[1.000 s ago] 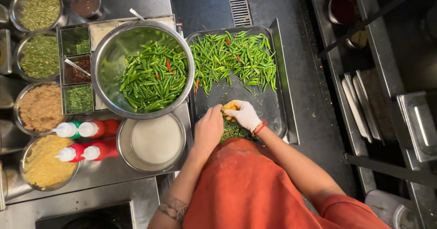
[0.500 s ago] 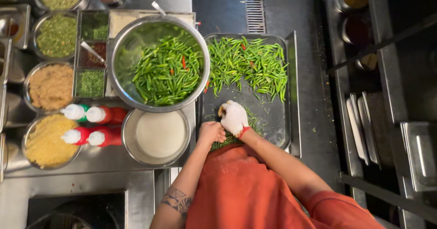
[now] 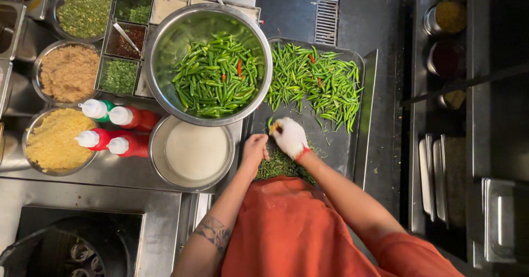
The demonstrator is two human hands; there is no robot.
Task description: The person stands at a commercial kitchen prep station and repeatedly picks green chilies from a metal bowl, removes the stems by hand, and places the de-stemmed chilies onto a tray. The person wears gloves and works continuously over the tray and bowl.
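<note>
A person in an orange shirt is working over a dark tray (image 3: 368,98) on a steel counter (image 3: 110,169), the gloved right hand (image 3: 289,137) pinching a slim green chili (image 3: 270,125) by its stem end while the bare left hand (image 3: 254,151) is curling loosely beside it, empty as far as can be told. The chilies (image 3: 317,87) (light, glossy, firm yet easily snapped) are lying heaped across the tray; more are filling the steel bowl (image 3: 165,40) alongside.
</note>
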